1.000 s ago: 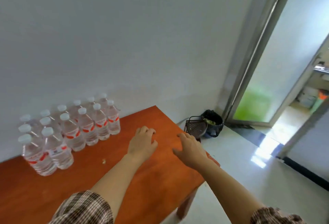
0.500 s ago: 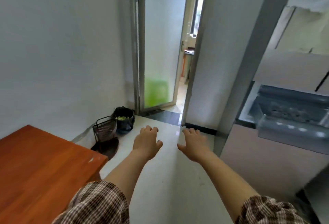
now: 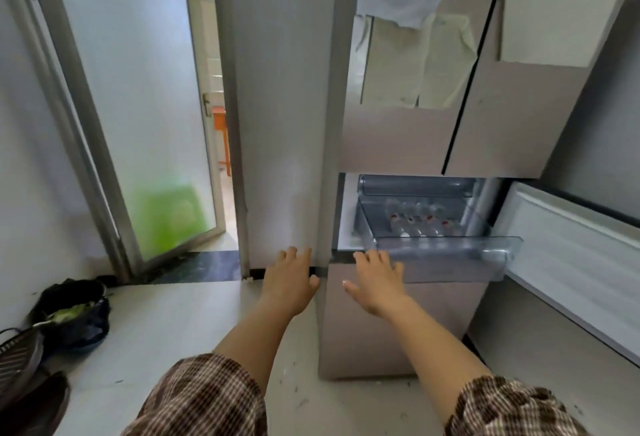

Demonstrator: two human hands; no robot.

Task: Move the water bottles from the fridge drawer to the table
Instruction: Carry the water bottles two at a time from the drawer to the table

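A clear plastic fridge drawer (image 3: pixel 446 250) stands pulled out of the beige fridge (image 3: pixel 398 317) ahead of me. Several water bottles (image 3: pixel 420 219) with red labels and white caps lie inside it. My right hand (image 3: pixel 375 281) is stretched forward, fingers spread, just left of and below the drawer's front edge, holding nothing. My left hand (image 3: pixel 289 279) hovers beside it in front of the fridge's left edge, open and empty too. The table is out of view.
The open lower fridge door (image 3: pixel 568 259) juts out on the right. A glass door (image 3: pixel 138 106) stands ajar on the left. A black bin (image 3: pixel 74 314), a wire basket (image 3: pixel 17 354) and a dark dustpan (image 3: pixel 38 404) sit on the white floor at lower left.
My view has swung right from the table with its bottles to the fridge. Both empty hands stayed outstretched and are now close to the open drawer.
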